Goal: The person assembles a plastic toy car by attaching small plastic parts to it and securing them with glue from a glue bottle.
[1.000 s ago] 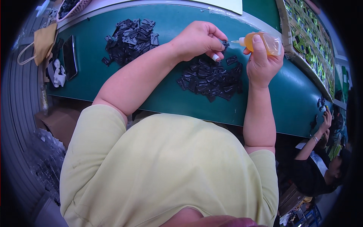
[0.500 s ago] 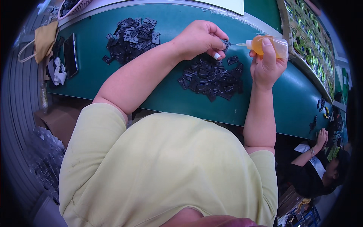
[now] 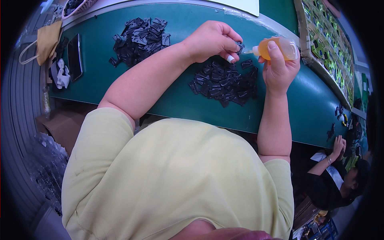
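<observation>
My left hand (image 3: 216, 42) pinches a small black plastic part (image 3: 240, 47) between thumb and fingers; a white wrap covers one fingertip. My right hand (image 3: 281, 70) is closed round a squeeze bottle (image 3: 280, 49) of amber liquid, tipped on its side. Its thin nozzle points left and reaches the black part, though whether the tip touches cannot be made out. Below my hands lies a pile of black plastic parts (image 3: 224, 84). A second heap of such parts (image 3: 140, 40) sits to the left, beyond my left forearm.
On the green table (image 3: 172, 100), a phone (image 3: 75, 58) and a white cloth (image 3: 62, 75) lie at the left, near a yellow mask (image 3: 48, 43). A pink basket (image 3: 80, 9) stands far left. A tray of shiny parts (image 3: 330, 48) runs along the right. Another person's hand (image 3: 339, 147) rests at the right edge.
My right hand has moved the bottle slightly left, bringing its nozzle to the black part. My left hand stays nearly still.
</observation>
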{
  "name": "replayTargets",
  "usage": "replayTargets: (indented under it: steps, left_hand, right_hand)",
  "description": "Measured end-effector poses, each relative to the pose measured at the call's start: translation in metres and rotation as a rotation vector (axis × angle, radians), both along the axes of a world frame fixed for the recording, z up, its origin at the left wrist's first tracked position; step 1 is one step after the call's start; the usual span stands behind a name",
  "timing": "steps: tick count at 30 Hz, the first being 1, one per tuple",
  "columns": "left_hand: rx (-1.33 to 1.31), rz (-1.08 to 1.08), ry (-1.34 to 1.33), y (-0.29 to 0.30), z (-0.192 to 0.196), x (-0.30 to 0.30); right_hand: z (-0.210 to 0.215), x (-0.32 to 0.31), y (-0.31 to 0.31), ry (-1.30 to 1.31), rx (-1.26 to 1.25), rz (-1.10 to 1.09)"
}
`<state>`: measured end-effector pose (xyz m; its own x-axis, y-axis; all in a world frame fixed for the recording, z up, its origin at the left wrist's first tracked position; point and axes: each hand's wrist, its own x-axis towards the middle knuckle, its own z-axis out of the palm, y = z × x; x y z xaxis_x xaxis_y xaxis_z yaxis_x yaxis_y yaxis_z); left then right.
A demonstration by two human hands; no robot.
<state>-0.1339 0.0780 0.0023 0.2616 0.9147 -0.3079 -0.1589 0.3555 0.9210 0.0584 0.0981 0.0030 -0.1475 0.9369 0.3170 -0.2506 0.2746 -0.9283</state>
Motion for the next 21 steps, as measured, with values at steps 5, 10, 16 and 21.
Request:
replayTargets:
  steps: [5, 10, 16, 21]
  left_hand:
    - [-0.005, 0.000, 0.011, 0.000, 0.001, 0.000]
    - [-0.016, 0.005, 0.013, -0.001, 0.000, 0.000]
    - [0.049, 0.024, 0.040, 0.001, -0.005, 0.005]
    - [0.174, 0.079, 0.262, 0.025, -0.012, 0.018]
  right_hand:
    - [0.001, -0.003, -0.002, -0.015, -0.004, 0.001]
    - [0.002, 0.004, 0.004, 0.061, -0.017, -0.051]
    - [0.009, 0.019, 0.020, 0.438, -0.331, -0.150]
    - [0.009, 0.027, 0.029, 0.524, -0.327, -0.166]
